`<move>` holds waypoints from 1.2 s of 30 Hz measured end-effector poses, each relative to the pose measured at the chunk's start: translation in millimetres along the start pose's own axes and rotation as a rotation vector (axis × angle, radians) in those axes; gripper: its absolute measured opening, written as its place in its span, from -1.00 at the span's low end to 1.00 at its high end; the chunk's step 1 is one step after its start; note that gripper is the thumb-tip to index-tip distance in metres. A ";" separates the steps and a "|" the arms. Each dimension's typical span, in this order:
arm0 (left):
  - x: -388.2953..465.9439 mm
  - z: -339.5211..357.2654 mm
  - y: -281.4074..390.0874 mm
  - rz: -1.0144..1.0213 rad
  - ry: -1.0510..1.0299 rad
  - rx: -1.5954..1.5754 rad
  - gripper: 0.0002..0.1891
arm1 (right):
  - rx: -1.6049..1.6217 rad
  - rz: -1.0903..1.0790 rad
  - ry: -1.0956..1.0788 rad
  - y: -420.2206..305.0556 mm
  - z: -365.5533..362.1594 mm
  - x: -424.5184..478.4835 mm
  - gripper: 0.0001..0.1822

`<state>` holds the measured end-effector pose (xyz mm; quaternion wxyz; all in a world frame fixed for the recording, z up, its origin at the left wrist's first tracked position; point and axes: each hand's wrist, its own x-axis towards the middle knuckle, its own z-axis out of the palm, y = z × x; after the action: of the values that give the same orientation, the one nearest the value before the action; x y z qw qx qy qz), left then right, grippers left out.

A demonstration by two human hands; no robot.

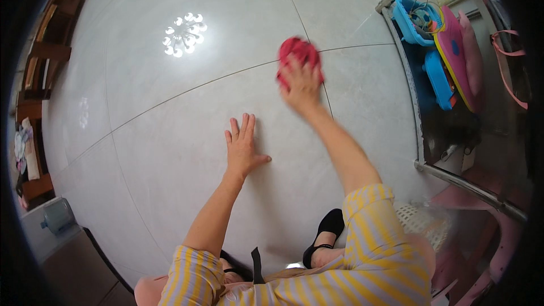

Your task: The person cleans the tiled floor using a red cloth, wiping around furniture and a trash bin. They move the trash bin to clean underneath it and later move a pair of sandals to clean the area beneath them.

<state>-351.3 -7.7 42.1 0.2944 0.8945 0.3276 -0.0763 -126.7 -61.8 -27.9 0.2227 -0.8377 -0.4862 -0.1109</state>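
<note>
Beneath my right hand (302,87) is a bunched red cloth (299,49), pressed against the glossy pale floor tiles (182,148) where two grout lines cross. The fingers lie spread over the cloth, and both hand and cloth are slightly blurred. My left hand (242,142) holds nothing. Its fingers are extended and its thumb points out to the right, over the bare tile; whether the palm touches the floor I cannot tell.
On the right, a metal-framed rack (418,127) holds blue plastic containers (414,23) and a pink board with a yellow edge (454,51). A white perforated basket (418,221) stands by my right side. Wooden furniture (51,53) lines the far left. A black shoe (331,225) shows below.
</note>
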 end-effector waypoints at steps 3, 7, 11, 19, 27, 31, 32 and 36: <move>-9.3 8.4 -37.6 -0.016 0.324 -0.489 -0.13 | 0.236 -0.225 -0.179 -86.4 -23.6 -47.2 -0.46; -29.1 10.4 -34.4 0.155 0.586 -0.459 -0.38 | 0.527 -0.277 -0.380 -144.6 -41.7 -117.7 -0.49; -39.9 15.4 -28.8 0.093 0.605 -0.310 -0.40 | 1.142 0.308 -0.159 -141.3 -33.9 -107.1 -0.57; -31.7 16.3 -50.5 0.450 0.345 0.042 -0.33 | -0.088 0.194 -0.154 -71.1 -21.1 -94.9 -0.41; 136.0 -5.8 -9.9 0.623 0.378 0.091 -0.48 | -0.106 0.279 -0.263 -81.6 -25.3 -90.8 -0.43; 205.1 -29.5 -7.6 0.532 0.411 0.115 -0.52 | -0.126 0.285 -0.291 -78.5 -26.4 -94.2 -0.41; 221.3 -41.6 -15.2 0.476 0.436 0.126 -0.54 | -0.133 0.288 -0.295 -78.3 -27.7 -94.2 -0.41; 265.3 -104.1 -100.6 0.138 0.576 0.161 -0.57 | -0.113 0.258 -0.267 -81.9 -27.5 -89.9 -0.41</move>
<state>-215.4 257.5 -8.5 0.1223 0.9200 0.3290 0.1747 -241.7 -108.8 -18.2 0.1210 -0.9115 -0.3931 0.0035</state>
